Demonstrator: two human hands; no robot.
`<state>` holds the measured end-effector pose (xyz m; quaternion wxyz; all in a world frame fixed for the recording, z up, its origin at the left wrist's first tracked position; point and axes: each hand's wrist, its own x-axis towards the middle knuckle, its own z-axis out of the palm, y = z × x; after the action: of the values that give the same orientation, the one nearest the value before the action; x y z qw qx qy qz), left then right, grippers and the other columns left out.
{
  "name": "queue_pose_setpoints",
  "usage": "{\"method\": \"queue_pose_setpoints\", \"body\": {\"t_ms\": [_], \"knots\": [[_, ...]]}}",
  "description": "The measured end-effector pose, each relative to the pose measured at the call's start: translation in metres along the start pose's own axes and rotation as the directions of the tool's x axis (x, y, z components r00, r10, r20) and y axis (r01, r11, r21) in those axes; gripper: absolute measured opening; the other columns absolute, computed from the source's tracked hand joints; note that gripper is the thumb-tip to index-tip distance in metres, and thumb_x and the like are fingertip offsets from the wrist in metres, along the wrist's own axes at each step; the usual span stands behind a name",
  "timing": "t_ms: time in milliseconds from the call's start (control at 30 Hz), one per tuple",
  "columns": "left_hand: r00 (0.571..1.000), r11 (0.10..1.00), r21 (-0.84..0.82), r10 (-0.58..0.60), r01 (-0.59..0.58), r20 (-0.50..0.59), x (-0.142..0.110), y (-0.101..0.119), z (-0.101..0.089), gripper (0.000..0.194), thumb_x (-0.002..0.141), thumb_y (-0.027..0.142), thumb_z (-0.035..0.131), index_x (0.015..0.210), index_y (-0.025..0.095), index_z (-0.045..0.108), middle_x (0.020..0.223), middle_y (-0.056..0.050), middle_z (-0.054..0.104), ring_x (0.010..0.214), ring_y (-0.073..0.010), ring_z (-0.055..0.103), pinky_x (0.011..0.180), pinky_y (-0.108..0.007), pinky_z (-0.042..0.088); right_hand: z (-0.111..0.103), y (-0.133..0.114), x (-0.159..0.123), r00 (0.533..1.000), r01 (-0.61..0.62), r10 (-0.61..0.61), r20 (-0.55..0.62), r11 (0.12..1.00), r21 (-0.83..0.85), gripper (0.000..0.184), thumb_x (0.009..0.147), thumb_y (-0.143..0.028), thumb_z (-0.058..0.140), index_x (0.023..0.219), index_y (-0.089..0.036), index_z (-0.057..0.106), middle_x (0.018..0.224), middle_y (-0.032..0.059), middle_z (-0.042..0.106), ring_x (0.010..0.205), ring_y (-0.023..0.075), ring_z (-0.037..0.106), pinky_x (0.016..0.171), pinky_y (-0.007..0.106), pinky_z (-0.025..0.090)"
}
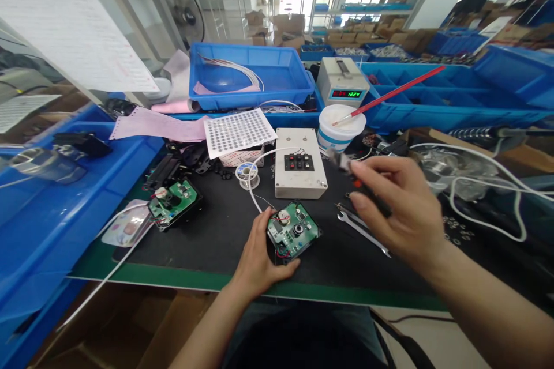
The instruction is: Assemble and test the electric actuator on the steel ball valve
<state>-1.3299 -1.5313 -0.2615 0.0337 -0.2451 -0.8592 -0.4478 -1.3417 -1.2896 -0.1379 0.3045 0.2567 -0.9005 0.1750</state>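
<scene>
My left hand point(257, 259) grips the left and lower edges of a green circuit board point(305, 228) on a black housing, which rests on the mat. A white cable point(254, 196) runs from near its upper left edge to a pale switch box point(299, 184). In my right hand point(402, 213), raised above the mat to the right, is a black-handled tool point(341, 161) with a metal head; motion blur hides its exact kind. Below that hand lies an open-ended wrench point(366, 233). A second green circuit board point(179, 202) in a black housing sits on the left.
A solder spool point(248, 177) stands beside the switch box. Behind are a white tub point(337, 132) with a red brush point(396, 92) across it, a meter point(343, 81) with lit digits and a blue tray point(255, 101). Small rings point(456, 229) lie scattered on the right.
</scene>
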Motion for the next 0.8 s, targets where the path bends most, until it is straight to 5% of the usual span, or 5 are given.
{"method": "queue_pose_setpoints", "body": {"t_ms": [100,367,500,600,800], "knots": [[1.000,1.000,-0.019,0.003,-0.003,-0.001,0.000,0.000,-0.001,0.101,0.067,0.024,0.075,0.145,0.023,0.011,0.135,-0.017,0.042,0.127,-0.0329,0.046,0.104,-0.054,0.042,0.001,0.003,-0.001,0.975,0.090,-0.084,0.204,0.996,-0.017,0.036,0.105,-0.027,0.034,0.114,-0.017,0.067,0.097,0.0109,0.057,0.084,0.0227,0.058,0.070,0.033,0.052],[1.000,0.999,-0.026,0.023,-0.023,0.009,0.001,-0.004,-0.001,0.098,0.068,0.025,0.074,0.145,0.021,0.013,0.137,-0.017,0.042,0.128,-0.0323,0.045,0.105,-0.052,0.041,0.006,0.000,-0.003,0.966,0.057,-0.049,0.255,0.998,-0.021,0.033,0.104,-0.028,0.037,0.121,-0.019,0.064,0.100,0.0109,0.056,0.086,0.0241,0.057,0.073,0.036,0.052],[0.999,0.999,-0.033,0.027,-0.026,0.022,0.000,-0.004,-0.002,0.098,0.068,0.025,0.074,0.145,0.023,0.013,0.137,-0.017,0.041,0.129,-0.0329,0.044,0.106,-0.055,0.040,0.012,-0.005,-0.003,0.996,-0.016,0.019,0.086,0.999,-0.041,0.031,0.103,-0.028,0.041,0.123,-0.017,0.063,0.107,0.0122,0.054,0.092,0.0251,0.055,0.078,0.037,0.051],[0.999,0.999,-0.048,0.019,-0.017,0.032,0.001,-0.004,-0.003,0.097,0.069,0.023,0.073,0.145,0.024,0.012,0.137,-0.016,0.040,0.129,-0.0325,0.043,0.106,-0.055,0.039,0.012,-0.001,-0.006,0.961,0.028,-0.021,0.274,0.999,-0.021,0.032,0.102,-0.025,0.039,0.122,-0.020,0.064,0.101,0.0100,0.055,0.086,0.0230,0.056,0.073,0.034,0.051],[0.997,0.999,-0.018,0.040,-0.039,0.069,0.002,-0.003,-0.006,0.097,0.071,0.025,0.073,0.145,0.025,0.010,0.138,-0.017,0.037,0.132,-0.0350,0.039,0.107,-0.057,0.038,-0.001,0.041,-0.042,0.950,-0.272,0.287,0.119,0.953,-0.132,0.040,0.102,-0.040,0.040,0.127,-0.017,0.060,0.102,0.0098,0.055,0.086,0.0222,0.059,0.070,0.032,0.050]]}}
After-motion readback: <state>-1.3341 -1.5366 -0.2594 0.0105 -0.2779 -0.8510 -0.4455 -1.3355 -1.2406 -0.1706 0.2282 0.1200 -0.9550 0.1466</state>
